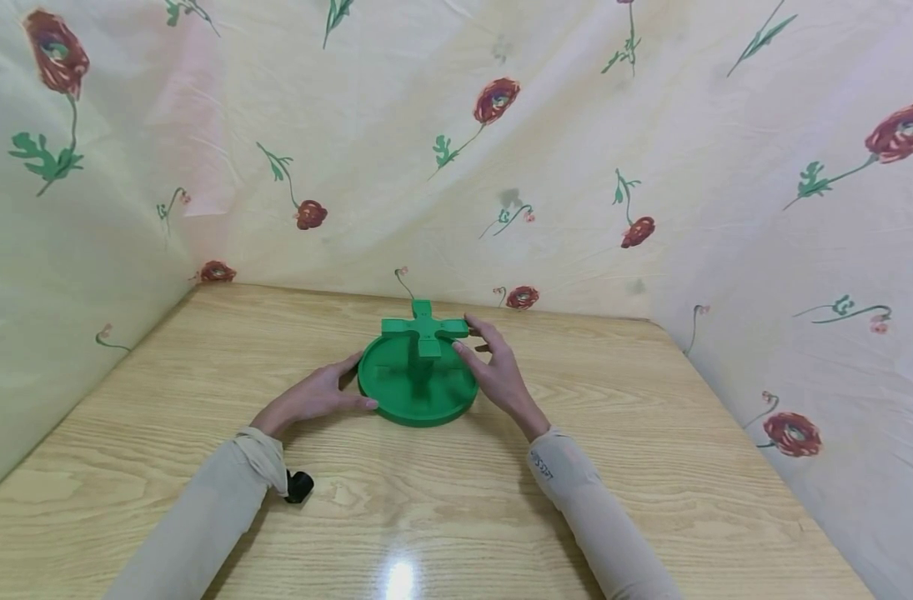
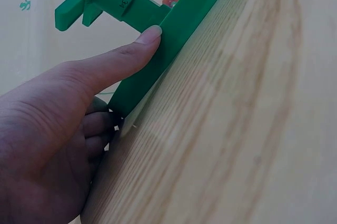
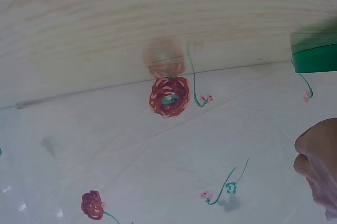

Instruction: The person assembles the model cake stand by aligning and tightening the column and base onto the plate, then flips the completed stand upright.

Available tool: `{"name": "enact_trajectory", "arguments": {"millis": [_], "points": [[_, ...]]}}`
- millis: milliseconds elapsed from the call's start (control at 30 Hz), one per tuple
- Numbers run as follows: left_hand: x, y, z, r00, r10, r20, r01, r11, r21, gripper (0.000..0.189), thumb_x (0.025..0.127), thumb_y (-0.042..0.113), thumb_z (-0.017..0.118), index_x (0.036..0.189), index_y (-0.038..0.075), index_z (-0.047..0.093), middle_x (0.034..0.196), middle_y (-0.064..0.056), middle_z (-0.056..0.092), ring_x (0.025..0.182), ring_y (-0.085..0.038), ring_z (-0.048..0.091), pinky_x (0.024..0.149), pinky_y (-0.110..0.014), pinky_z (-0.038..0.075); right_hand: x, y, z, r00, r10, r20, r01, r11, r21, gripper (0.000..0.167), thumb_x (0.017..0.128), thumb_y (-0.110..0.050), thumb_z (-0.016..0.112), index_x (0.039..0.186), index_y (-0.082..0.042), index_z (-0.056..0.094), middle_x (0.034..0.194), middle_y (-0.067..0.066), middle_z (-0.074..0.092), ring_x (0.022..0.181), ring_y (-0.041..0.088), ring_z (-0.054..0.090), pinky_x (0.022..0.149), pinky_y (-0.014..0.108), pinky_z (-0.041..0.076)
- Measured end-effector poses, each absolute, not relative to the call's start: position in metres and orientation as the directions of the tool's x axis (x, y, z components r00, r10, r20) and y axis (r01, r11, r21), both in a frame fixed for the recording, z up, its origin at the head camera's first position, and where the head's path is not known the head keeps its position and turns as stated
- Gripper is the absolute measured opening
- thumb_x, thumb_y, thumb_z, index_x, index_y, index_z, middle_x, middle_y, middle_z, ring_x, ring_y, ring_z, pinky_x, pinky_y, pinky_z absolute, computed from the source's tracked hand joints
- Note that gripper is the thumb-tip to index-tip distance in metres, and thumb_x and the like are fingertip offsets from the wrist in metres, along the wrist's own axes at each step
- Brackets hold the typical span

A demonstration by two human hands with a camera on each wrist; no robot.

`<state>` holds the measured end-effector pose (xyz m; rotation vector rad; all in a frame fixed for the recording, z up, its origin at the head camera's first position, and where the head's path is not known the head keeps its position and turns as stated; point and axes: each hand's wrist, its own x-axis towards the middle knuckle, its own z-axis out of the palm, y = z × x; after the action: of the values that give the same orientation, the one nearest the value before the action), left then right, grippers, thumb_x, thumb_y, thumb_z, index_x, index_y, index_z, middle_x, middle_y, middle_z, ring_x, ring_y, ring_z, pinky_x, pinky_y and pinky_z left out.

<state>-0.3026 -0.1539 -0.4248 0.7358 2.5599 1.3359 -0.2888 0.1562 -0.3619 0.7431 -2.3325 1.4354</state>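
Observation:
A green round base [image 1: 388, 392] with a raised rim lies on the table. From its middle rises a green post [image 2: 138, 12], topped by a green four-armed cross [image 1: 427, 328]. My left hand [image 1: 321, 393] grips the base at its left side, its thumb pressed on the rim in the left wrist view. At the cross's right arm, my right hand [image 1: 501, 377] has its thumb on the near side and its fingers on the far side. Only the knuckles of the right hand [image 3: 320, 163] show in the right wrist view, so its contact is hidden there.
A small black object [image 1: 299, 487] pokes out by the left sleeve cuff. Wood-grain tabletop [image 1: 621, 467] surrounds the base. A flower-patterned cloth [image 1: 366, 158] hangs behind the table and along both sides.

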Motion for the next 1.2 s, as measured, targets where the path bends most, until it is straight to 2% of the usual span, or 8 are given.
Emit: {"name": "enact_trajectory", "arguments": {"millis": [200, 400, 733, 900, 1200], "points": [[-0.303, -0.154, -0.426, -0.866, 0.494, 0.081, 0.35, 0.484, 0.802, 0.104, 0.093, 0.038, 0.08, 0.163, -0.003, 0.016, 0.166, -0.026, 0.023, 0.153, -0.041, 0.019, 0.12, -0.059, 0.024, -0.29, 0.156, -0.363, -0.803, -0.252, 0.54, -0.596, 0.351, -0.722, 0.043, 0.104, 0.002, 0.058, 0.145, 0.013, 0.049, 0.137, 0.034, 0.053, 0.125, 0.051, 0.049, 0.1, 0.064, 0.044], [-0.303, -0.154, -0.426, -0.867, 0.491, 0.085, 0.352, 0.483, 0.802, 0.103, 0.093, 0.037, 0.08, 0.164, -0.003, 0.017, 0.166, -0.025, 0.023, 0.153, -0.041, 0.019, 0.12, -0.058, 0.024, -0.292, 0.155, -0.365, -0.78, -0.241, 0.578, -0.625, 0.352, -0.697, 0.039, 0.104, 0.004, 0.058, 0.141, 0.014, 0.053, 0.129, 0.034, 0.057, 0.119, 0.053, 0.051, 0.093, 0.058, 0.046], [-0.302, -0.154, -0.425, -0.87, 0.487, 0.079, 0.351, 0.498, 0.793, 0.103, 0.093, 0.039, 0.08, 0.164, -0.002, 0.017, 0.166, -0.025, 0.024, 0.153, -0.041, 0.02, 0.119, -0.058, 0.025, -0.294, 0.155, -0.368, -0.773, -0.224, 0.594, -0.632, 0.356, -0.688, 0.034, 0.102, 0.007, 0.059, 0.136, 0.014, 0.057, 0.126, 0.033, 0.059, 0.115, 0.051, 0.053, 0.09, 0.055, 0.046], [-0.303, -0.154, -0.426, -0.868, 0.491, 0.08, 0.354, 0.497, 0.793, 0.103, 0.093, 0.039, 0.079, 0.164, -0.002, 0.016, 0.166, -0.026, 0.023, 0.153, -0.042, 0.02, 0.119, -0.06, 0.026, -0.311, 0.162, -0.387, -0.777, -0.213, 0.593, -0.626, 0.359, -0.692, 0.035, 0.103, 0.0, 0.063, 0.137, 0.006, 0.059, 0.127, 0.026, 0.061, 0.115, 0.042, 0.054, 0.09, 0.051, 0.046], [-0.302, -0.155, -0.425, -0.871, 0.487, 0.07, 0.34, 0.493, 0.8, 0.105, 0.092, 0.04, 0.08, 0.164, -0.002, 0.016, 0.166, -0.024, 0.023, 0.153, -0.041, 0.019, 0.12, -0.058, 0.025, -0.285, 0.156, -0.367, -0.772, -0.218, 0.597, -0.634, 0.326, -0.701, 0.034, 0.1, 0.005, 0.064, 0.133, 0.011, 0.06, 0.125, 0.03, 0.06, 0.113, 0.05, 0.053, 0.091, 0.063, 0.045]]}}
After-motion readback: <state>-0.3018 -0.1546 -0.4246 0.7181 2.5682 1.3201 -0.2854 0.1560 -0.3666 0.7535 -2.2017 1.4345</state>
